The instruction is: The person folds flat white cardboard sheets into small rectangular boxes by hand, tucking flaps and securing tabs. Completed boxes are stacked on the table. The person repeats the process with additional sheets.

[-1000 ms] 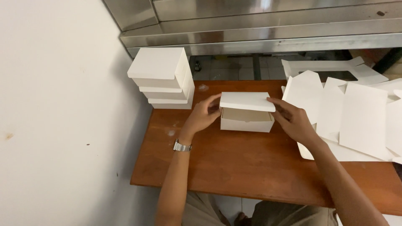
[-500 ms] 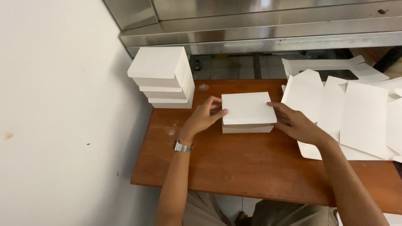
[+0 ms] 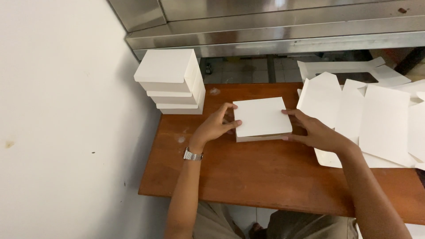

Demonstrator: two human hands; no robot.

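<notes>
A closed white cardboard box (image 3: 262, 117) lies on the brown wooden table (image 3: 265, 177), near its middle. My left hand (image 3: 216, 126) grips the box's left side, fingers on the lid edge; a metal watch (image 3: 193, 155) is on that wrist. My right hand (image 3: 312, 129) holds the box's right side, thumb on top and fingers on the side wall.
A stack of three closed white boxes (image 3: 172, 81) stands at the table's far left corner against the white wall (image 3: 57, 110). Flat unfolded white box blanks (image 3: 376, 119) cover the table's right part. A steel counter edge (image 3: 274, 35) runs behind.
The box lid, raised a second ago, has been pressed down flat. Both hands stay at the box's sides.
</notes>
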